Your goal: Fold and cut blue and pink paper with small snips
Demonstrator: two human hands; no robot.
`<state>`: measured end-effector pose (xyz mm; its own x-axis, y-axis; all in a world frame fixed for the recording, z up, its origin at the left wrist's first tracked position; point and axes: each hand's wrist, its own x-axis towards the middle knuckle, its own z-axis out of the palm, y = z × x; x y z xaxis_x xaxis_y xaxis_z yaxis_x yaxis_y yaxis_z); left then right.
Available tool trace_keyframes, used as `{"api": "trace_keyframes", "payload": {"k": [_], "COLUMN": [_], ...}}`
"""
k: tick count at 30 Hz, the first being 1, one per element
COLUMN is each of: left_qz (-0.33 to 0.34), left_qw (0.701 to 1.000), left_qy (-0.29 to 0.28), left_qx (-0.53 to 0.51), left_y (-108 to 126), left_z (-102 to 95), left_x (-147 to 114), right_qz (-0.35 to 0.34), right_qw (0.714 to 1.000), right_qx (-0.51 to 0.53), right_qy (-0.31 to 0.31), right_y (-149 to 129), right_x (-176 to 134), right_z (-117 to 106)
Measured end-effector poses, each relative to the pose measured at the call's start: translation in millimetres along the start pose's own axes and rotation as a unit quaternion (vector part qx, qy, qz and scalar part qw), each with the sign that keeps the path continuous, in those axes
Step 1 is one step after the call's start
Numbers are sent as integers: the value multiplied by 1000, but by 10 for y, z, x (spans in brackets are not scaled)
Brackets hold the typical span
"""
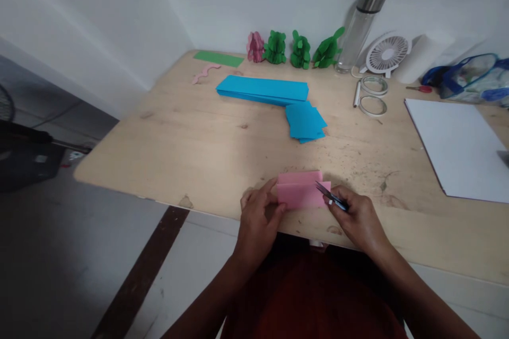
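A folded pink sheet of paper lies near the table's front edge, its far flap showing behind the near one. My left hand grips its left end between thumb and fingers. In my right hand is a small pair of scissors with dark handles, the blades pointing left over the paper's right part. The right fingertips are close to the paper's right edge; whether they touch it I cannot tell. Beyond the hands lie several blue paper squares and a stack of long blue strips.
Along the wall stand a pink paper figure, several green paper figures, a glass bottle and a white fan. Tape rolls, a white pad and a blue-trimmed bag are at right. A green strip lies back left.
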<state>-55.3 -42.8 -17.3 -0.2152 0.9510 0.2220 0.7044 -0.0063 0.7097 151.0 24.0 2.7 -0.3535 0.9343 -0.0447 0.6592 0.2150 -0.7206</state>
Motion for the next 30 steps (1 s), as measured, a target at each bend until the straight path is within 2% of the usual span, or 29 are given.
{"api": "trace_keyframes", "payload": {"k": [9,15,23,30], "left_qz": [12,-12,9,-6], "left_qw": [1000,1000,999,1000], "left_qy": [-23,-17,-42,6], "left_qx": [5,0,-23,-4], "left_y": [-38,-37,-24,17], "left_z": [9,27,-17,21], "left_x": [38,-14,-73,-82], "right_qz": [23,13,28,27], "right_qw": [999,997,995,993], "right_qx": [-20,-52,-81,-103], "right_qy": [24,48,44,43], "right_y": [-20,-21,-12,-20], "right_x": [65,60,49,61], "right_z": [45,77,92,88]}}
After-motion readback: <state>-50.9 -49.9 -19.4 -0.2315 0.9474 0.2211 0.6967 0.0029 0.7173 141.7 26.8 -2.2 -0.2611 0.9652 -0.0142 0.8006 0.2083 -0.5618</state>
